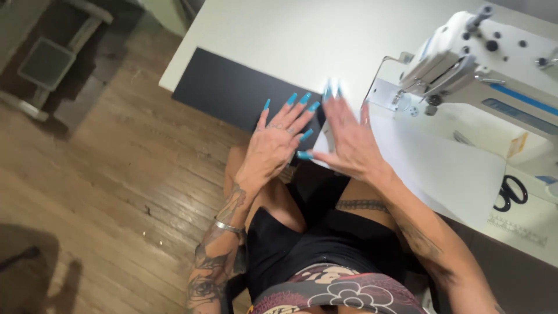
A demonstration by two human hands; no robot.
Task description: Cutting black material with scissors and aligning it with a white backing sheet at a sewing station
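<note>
Both your hands flat, fingers spread, gripping nothing. Your left hand (273, 142) rests on dark sheet (232, 90) at near edge of white table (290, 35). Your right hand (346, 139), blurred, lies just beside it, over white sheet (442, 168). Sewing machine (494, 64) stands to right; black scissors (511, 192) near table edge.

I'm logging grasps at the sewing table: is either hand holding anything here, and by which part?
Nothing is held. The left hand lies flat on the dark sheet; the right hand is open, fingers spread.
</note>
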